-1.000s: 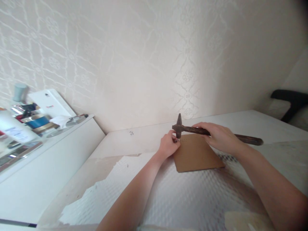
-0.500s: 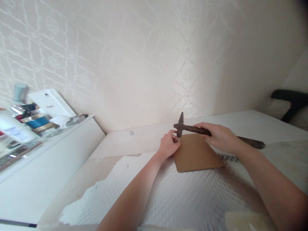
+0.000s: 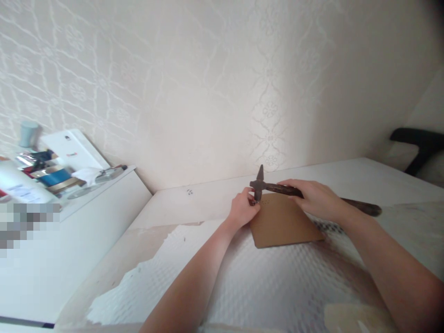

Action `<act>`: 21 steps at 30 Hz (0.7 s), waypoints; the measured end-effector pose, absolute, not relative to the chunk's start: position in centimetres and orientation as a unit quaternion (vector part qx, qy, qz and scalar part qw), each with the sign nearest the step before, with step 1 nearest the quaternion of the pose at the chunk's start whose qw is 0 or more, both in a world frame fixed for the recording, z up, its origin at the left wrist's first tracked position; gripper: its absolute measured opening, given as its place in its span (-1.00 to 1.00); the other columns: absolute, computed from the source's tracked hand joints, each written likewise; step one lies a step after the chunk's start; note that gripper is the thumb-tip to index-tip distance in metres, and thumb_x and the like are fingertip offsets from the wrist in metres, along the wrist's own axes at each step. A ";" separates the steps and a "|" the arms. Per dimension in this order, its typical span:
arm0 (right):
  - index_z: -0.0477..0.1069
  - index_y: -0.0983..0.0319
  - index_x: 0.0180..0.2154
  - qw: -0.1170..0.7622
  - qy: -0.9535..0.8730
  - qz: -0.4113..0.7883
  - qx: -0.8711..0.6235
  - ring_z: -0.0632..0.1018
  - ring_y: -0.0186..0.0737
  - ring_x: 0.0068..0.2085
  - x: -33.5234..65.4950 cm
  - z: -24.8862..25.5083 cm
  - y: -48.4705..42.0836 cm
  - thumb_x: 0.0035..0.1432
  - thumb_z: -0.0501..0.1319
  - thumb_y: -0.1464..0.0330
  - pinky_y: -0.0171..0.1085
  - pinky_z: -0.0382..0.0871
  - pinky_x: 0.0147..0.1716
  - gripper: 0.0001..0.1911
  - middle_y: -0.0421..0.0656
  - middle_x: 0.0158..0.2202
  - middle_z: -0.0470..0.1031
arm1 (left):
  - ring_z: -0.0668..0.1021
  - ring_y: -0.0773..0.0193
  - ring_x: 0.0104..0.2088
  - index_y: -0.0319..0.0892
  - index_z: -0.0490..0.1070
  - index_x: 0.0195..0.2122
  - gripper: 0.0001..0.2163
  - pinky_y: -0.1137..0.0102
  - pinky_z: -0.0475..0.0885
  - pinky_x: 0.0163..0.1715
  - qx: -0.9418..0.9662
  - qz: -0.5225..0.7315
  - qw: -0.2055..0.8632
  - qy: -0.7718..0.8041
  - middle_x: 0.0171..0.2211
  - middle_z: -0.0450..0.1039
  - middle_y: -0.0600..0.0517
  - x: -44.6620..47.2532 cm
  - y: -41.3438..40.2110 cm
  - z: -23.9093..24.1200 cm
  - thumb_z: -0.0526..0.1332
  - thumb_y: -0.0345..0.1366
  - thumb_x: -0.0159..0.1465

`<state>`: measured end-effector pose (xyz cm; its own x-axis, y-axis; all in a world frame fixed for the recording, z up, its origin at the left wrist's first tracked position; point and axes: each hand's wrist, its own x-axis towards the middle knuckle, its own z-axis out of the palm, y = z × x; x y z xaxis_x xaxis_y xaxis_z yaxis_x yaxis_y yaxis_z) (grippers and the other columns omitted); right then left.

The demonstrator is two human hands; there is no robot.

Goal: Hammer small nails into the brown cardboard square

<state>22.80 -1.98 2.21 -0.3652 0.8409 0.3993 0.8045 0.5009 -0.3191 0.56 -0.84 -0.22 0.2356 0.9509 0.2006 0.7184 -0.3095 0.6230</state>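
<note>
Here, right grip (image 3: 314, 199) holds hammer (image 3: 272, 187); white box (image 3: 75, 149) closed.

Light: soft, fairly bright | wall (image 3: 201, 120) was palest mid-frame, shadowed at right | white container (image 3: 24, 182) at left was stretched, blurred | pixel blocks masked a left-edge patch | top-right corner was dark

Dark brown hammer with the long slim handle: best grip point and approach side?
Probably the rear of its long, straight brown handle, coming from the person's right: that end projects free beyond the right hand, which grips nearer the dark metal head. Avoid the head: its upper end tapers, and its lower end sits close to the left hand.
</note>
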 end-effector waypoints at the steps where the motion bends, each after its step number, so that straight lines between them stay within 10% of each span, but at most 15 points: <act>1: 0.38 0.07 0.00 0.267 -0.825 0.032 -0.497 0.53 -0.14 -0.13 22.8 2.2 -2.0 0.00 0.08 0.46 -0.24 0.36 -0.20 -0.52 -0.23 -0.09 0.53 | 0.51 0.27 -0.28 -0.13 0.28 -0.08 -0.66 0.39 0.39 -0.21 0.758 0.283 0.206 0.550 -0.33 0.51 0.08 0.6 -0.8 -0.2 0.14 -0.41 0.07; 21: 0.36 0.05 0.00 0.264 -0.821 0.023 -0.506 0.53 -0.13 -0.13 22.8 2.5 -2.2 -0.01 0.07 0.46 -0.22 0.37 -0.22 -0.51 -0.24 -0.08 0.52 | 0.51 0.25 -0.27 -0.15 0.27 -0.08 -0.65 0.37 0.39 -0.21 0.759 0.284 0.206 0.548 -0.31 0.51 0.06 0.6 -0.9 -0.2 0.13 -0.42 0.07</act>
<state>22.78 -2.25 2.51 -0.3491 0.8423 0.4106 0.8184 0.4875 -0.3042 0.56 -0.85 -0.21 0.2380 0.9491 0.2063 0.7148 -0.3149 0.6244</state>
